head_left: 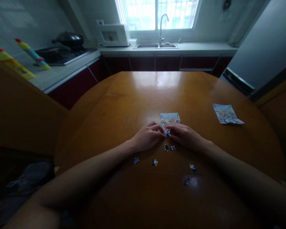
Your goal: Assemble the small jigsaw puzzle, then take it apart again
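Observation:
A partly assembled jigsaw puzzle (170, 118), colourful with a pale blue top edge, lies flat on the wooden table. At its lower left edge, my left hand (149, 136) has its fingers curled together against the puzzle. My right hand (184, 135) covers the lower right part, its fingers pinched at a dark blue puzzle piece (167, 134) between the two hands. The fingertips are partly hidden. Just below lie two loose pieces, a dark one (166, 147) and a blue-white one (173, 147).
More loose pieces lie nearer me: a blue one (136, 160), a pale one (155, 162), a white-and-blue one (193, 168) and a dark blue one (186, 180). A creased picture sheet (226, 113) rests at the right. Beyond the round table (109, 117) are a sink (146, 46) and counter.

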The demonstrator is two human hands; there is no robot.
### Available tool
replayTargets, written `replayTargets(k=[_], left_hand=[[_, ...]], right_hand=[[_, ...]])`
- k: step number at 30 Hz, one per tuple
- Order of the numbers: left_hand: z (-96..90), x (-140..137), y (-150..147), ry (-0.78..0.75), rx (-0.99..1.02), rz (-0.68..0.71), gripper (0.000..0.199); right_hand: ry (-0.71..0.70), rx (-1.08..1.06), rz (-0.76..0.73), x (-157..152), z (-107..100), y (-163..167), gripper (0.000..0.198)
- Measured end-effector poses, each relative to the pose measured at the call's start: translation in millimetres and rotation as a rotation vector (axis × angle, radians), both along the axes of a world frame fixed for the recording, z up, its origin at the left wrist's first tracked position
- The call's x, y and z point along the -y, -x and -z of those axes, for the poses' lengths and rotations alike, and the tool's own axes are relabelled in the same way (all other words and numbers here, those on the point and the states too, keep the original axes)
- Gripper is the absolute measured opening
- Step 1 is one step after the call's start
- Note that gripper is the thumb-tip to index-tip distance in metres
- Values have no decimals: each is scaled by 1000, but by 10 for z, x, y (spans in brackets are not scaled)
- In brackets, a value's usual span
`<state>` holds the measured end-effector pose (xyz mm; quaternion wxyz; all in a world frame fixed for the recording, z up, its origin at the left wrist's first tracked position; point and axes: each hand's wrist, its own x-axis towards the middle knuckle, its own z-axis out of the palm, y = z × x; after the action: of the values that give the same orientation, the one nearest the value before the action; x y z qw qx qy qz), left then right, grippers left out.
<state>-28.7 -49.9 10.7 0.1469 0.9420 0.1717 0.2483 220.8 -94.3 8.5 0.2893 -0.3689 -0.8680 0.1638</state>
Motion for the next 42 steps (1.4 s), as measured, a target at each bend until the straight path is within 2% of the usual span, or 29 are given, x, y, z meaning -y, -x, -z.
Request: replayTargets(k=[12, 19, 22, 25, 28, 30, 32, 35, 39, 42], left_hand=[[-40, 20, -3, 5, 15, 7, 24], [-51, 19, -7, 10, 0, -10, 18], [-67, 46, -28, 79, 73, -50, 14], [-95, 90, -60, 202, 179, -92, 9], [-116, 129, -91, 305, 281, -127, 11], [-123, 149, -109, 376, 331, -165, 14], [-125, 164, -123, 449, 349, -197, 15], [-120, 176, -134, 524, 330, -201, 15], [-86, 173, -143, 633, 322, -183, 16], [-44, 171, -155, 747, 393, -164, 25]], right_hand=[[13, -46, 21, 18, -33, -16, 39], [46, -281, 145, -3, -66, -47, 32], [27, -341, 169, 32, -90, -1, 29], [-51, -365, 161, 104, -121, 100, 22], [-122, -365, 157, 167, -153, 215, 15], [-118, -373, 174, 188, -164, 278, 12], [-69, -396, 190, 196, -159, 323, 9], [79, -462, 197, 197, -121, 362, 7], [325, -619, 200, 192, -62, 381, 13], [449, -770, 209, 192, -48, 395, 19]])
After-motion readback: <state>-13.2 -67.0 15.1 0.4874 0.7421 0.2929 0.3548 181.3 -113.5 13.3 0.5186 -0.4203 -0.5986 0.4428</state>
